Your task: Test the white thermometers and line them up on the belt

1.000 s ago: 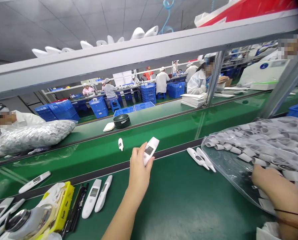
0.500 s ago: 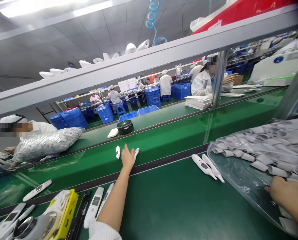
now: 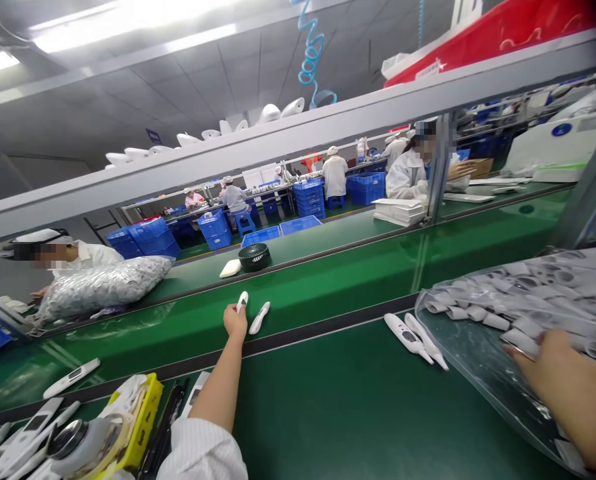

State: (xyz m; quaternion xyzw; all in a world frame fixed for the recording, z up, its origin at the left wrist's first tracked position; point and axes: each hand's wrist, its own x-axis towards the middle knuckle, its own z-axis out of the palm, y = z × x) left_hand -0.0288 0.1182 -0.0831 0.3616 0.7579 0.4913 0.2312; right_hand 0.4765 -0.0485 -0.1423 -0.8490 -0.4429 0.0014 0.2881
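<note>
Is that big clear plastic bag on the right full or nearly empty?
Fairly full: the clear plastic bag holds heaps of small white tube-shaped pieces, and the right hand rests among them.

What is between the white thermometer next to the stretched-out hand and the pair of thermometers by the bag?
Head view: only bare green belt and its dark edge strip.

Left hand (image 3: 235,320) touches a white thermometer (image 3: 241,301).

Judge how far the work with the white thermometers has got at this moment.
Done: one white thermometer lies on the belt. In hand: left hand grips a second; right hand is in the parts bag. Left: two waiting.
</note>
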